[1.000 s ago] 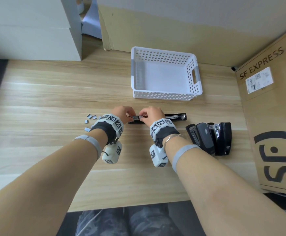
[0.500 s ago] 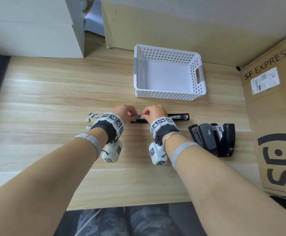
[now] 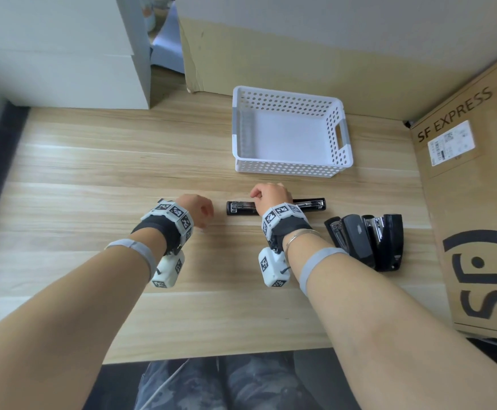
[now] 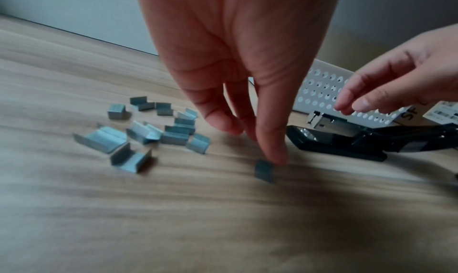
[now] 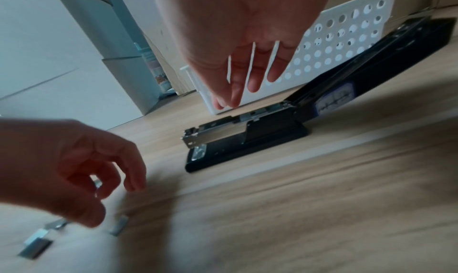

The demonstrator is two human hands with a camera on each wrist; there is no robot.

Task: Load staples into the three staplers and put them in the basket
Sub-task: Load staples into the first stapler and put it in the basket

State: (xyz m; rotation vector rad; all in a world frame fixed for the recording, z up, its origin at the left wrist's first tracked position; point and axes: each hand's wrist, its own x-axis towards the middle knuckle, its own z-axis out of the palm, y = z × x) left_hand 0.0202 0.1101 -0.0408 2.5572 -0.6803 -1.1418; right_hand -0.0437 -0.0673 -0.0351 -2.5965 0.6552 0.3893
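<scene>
Left wrist view shows the left hand [image 4: 238,65] with its fingers hanging down, almost straight and holding nothing; one fingertip [image 4: 275,155] touches or nearly touches a small staple strip [image 4: 264,170] lying alone on the wooden table [image 4: 223,228]. To the left and a little farther lies the heap of staple strips [image 4: 153,132].

To do this step well, the person should probably pinch that single strip by its two side walls, with its legs pointing down, so that it can drop straight into the channel — a strip gripped by its ends may break into pieces.

Farther and to the right, the open stapler [image 3: 277,207] lies flat on the table, its metal magazine [image 5: 223,128] exposed toward the left. The right hand [image 3: 271,196] hovers just above it, fingers relaxed and gripping nothing; it would help if this hand steadied the black base while the strip slides in.

The two other staplers [image 3: 368,241] lie at the near right, touching each other. At the far side stands the white basket [image 3: 288,170], with no stapler in it — so the task seems to be at an early stage.
</scene>
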